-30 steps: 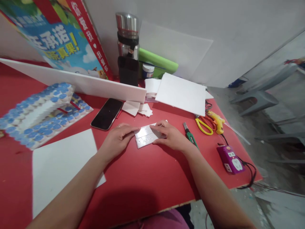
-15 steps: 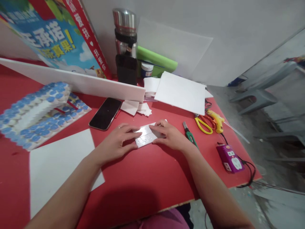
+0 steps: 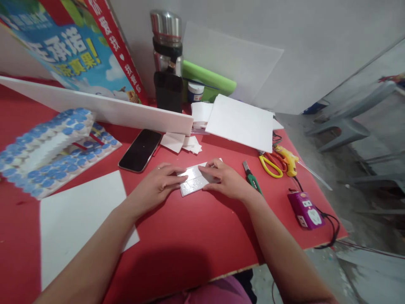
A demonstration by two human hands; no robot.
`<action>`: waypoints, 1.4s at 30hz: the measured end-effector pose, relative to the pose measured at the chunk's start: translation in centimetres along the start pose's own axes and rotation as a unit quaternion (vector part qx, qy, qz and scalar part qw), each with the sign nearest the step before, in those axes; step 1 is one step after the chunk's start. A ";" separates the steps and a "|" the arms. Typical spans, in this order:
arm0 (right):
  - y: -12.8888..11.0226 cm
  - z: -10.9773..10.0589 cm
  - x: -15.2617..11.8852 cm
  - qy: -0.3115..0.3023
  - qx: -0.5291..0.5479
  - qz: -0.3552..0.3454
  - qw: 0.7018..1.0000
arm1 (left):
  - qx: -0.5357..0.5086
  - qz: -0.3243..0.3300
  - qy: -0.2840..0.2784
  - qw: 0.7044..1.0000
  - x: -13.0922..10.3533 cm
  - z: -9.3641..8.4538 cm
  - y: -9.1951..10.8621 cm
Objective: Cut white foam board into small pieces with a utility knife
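A small white board piece (image 3: 195,184), shiny on top and with a seam running lengthwise, lies flat on the red table between my hands. At its left end my left hand (image 3: 158,181) grips it, fingertips resting on the upper surface and the thumb close to the edge. My right hand (image 3: 223,179) holds the other end, its fingers bent over the top and the thumb along the near side. The palms hide part of both ends. Just right of my right hand lies a green-handled utility knife (image 3: 252,179).
Around the hands are a black phone (image 3: 140,150), white scraps (image 3: 173,142), a white sheet (image 3: 79,219) and a blue-dotted model (image 3: 63,152). Yellow-handled scissors (image 3: 271,165), a yellow glue gun (image 3: 288,160) and a purple power box (image 3: 305,210) with cables sit right. White boards (image 3: 242,120) lie behind.
My left thumb has drawn back slightly, baring the near left corner of the white piece. My right hand stays in place.
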State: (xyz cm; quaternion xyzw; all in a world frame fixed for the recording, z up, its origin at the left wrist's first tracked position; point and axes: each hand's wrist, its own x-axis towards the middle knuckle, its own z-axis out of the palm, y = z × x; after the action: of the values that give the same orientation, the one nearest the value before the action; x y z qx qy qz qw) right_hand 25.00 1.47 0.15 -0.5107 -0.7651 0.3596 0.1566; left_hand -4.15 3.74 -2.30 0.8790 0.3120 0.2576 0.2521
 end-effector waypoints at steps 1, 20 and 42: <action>0.0 0.0 0.0 -0.001 -0.001 0.000 1.000 | 0.000 0.000 0.001 1.000 0.0 0.0 0.0; 0.4 0.1 -0.1 0.001 0.013 -0.012 1.000 | -0.013 0.008 0.029 0.999 0.1 -0.1 -0.2; -0.1 -0.5 0.1 -0.014 -0.027 -0.025 0.999 | 0.056 -0.009 0.030 0.998 -0.1 0.5 2.6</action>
State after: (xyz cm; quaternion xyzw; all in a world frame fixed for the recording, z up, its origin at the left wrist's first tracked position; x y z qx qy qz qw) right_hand 25.20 1.75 0.52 -0.4905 -0.7889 0.3423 0.1407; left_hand -2.85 1.79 -1.10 0.8810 0.3408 0.2636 0.1955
